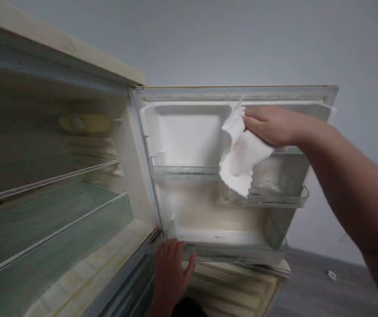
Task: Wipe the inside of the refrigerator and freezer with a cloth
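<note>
My right hand (268,125) is closed on a white cloth (241,158) with a jagged edge and a faint brownish stain. The cloth hangs in front of the middle of the open fridge door (192,136), hiding part of the door's divider and shelves; my right fingertips are partly behind it. Low on the left, my left hand (173,268) rests by the door's bottom bin (228,251), near the hinge side. Its fingers are stretched out and the thumb stands apart, with nothing held.
On the left stands the fridge interior with glass shelves (76,233) and a yellowish lamp cover (86,123). Clear door racks (185,171) jut from the door. Below is a second, ribbed door (231,286). A small white object (331,275) lies on the grey floor.
</note>
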Demonstrator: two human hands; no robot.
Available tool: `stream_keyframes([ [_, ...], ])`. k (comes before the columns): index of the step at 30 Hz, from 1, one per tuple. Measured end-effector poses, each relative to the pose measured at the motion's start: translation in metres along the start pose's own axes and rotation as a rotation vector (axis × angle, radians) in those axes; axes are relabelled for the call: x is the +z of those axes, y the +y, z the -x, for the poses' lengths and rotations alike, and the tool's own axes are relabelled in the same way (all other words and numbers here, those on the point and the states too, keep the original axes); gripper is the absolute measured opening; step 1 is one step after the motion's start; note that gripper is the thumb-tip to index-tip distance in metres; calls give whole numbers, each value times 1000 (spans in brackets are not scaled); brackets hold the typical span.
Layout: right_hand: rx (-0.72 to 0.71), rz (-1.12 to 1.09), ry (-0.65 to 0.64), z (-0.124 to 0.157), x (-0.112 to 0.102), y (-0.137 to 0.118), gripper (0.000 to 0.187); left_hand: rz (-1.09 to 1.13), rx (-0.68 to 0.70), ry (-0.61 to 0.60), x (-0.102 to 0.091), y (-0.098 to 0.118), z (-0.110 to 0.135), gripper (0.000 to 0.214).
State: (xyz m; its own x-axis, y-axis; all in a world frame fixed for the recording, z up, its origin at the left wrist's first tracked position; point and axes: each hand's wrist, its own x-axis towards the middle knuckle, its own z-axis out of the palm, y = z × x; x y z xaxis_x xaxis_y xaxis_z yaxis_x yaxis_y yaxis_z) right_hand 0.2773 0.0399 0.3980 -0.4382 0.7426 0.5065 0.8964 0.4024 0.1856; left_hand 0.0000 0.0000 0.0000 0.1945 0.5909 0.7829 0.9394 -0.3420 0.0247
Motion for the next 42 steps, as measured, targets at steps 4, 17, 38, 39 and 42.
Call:
stream_keyframes([
  [4, -32, -17, 2, -1, 3, 2, 43, 11, -5, 15, -1, 1, 2, 22],
  [17, -52, -43, 1, -1, 2, 3, 45, 11, -10, 29, -2, 3, 3, 21],
  [38, 1, -182, -6, -6, 7, 17, 33, 23, -69, -33, -4, 16, 0, 18],
  [39, -11, -148, -1, -7, 7, 17, 31, 25, -69, -34, -3, 17, 0, 18],
  [42, -33, 45, 136, -7, 0, 19, 25, 26, -58, -22, -1, 16, 0, 17],
])
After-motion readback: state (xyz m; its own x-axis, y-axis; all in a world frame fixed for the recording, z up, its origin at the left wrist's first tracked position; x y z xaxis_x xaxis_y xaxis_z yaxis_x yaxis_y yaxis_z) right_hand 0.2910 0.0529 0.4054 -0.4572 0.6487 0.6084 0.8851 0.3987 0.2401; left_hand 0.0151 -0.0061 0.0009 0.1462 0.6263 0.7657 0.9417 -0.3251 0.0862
